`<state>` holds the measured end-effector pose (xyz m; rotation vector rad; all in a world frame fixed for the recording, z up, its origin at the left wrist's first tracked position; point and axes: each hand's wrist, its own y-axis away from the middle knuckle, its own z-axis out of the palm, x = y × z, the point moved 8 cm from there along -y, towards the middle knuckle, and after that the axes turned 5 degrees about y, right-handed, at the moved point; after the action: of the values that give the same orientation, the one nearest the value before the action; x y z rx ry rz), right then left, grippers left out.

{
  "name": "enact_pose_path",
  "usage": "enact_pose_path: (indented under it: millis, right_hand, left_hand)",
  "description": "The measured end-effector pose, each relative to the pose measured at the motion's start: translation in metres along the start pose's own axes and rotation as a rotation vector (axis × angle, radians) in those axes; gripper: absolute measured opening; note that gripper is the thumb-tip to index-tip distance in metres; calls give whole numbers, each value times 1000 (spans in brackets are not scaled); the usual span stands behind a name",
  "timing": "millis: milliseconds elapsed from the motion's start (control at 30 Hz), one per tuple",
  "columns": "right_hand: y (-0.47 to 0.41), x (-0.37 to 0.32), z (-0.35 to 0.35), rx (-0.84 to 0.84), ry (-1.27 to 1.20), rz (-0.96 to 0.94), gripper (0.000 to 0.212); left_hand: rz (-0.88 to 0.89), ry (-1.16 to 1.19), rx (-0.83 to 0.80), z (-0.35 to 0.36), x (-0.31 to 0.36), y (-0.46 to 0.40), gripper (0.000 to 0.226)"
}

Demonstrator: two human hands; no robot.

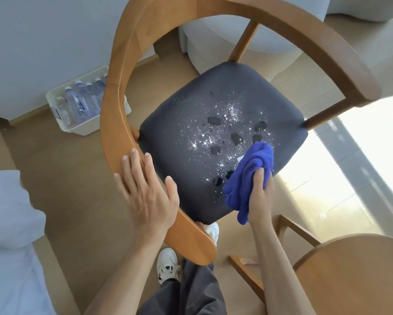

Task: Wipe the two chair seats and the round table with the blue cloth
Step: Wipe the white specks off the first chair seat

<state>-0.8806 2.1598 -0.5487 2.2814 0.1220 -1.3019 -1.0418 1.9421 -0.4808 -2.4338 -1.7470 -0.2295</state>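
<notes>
A wooden armchair with a curved backrest (pixel 116 114) stands below me. Its dark grey seat (pixel 175 142) is speckled with glittering droplets and several darker wet spots near the middle. My right hand (pixel 260 196) grips a bunched blue cloth (pixel 247 178) that rests on the seat's near right edge. My left hand (pixel 145 189) lies flat on the curved wooden armrest at the seat's left, fingers spread. The edge of the round wooden table (pixel 350 273) shows at the bottom right.
A white bin of water bottles (pixel 77 103) sits on the floor to the left of the chair. White bedding (pixel 9 223) fills the lower left. A pale upholstered seat (pixel 270 37) stands behind the chair. My white shoes (pixel 167 264) are under the armrest.
</notes>
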Motion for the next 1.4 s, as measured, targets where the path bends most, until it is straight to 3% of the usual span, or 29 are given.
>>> enact_pose_path:
  millis: [67, 200, 267, 467, 667, 833, 1100, 1400]
  right_hand:
    - [0, 1, 19, -40, 193, -129, 38]
    - [14, 33, 80, -162, 936, -395, 58]
    - [17, 48, 96, -169, 1119, -465, 61]
    - [18, 61, 107, -254, 1174, -608, 74]
    - [26, 61, 112, -229, 1160, -674, 68]
    - [43, 68, 123, -265, 1133, -876, 71]
    - [34, 62, 124, -181, 1079, -1072, 42]
    - [21, 59, 122, -173, 1037, -1116, 43]
  left_hand:
    - [-1, -2, 3, 0, 0, 0, 63]
    - [-6, 3, 12, 0, 0, -1, 65]
    - [-1, 11, 18, 1, 0, -1, 65]
    - [-5, 8, 11, 1, 0, -1, 65]
    - [-2, -12, 3, 4, -1, 0, 65]
    - [9, 14, 20, 4, -1, 1, 60]
    - [-12, 11, 44, 1, -1, 0, 61]
    - [-32, 12, 24, 2, 1, -3, 64]
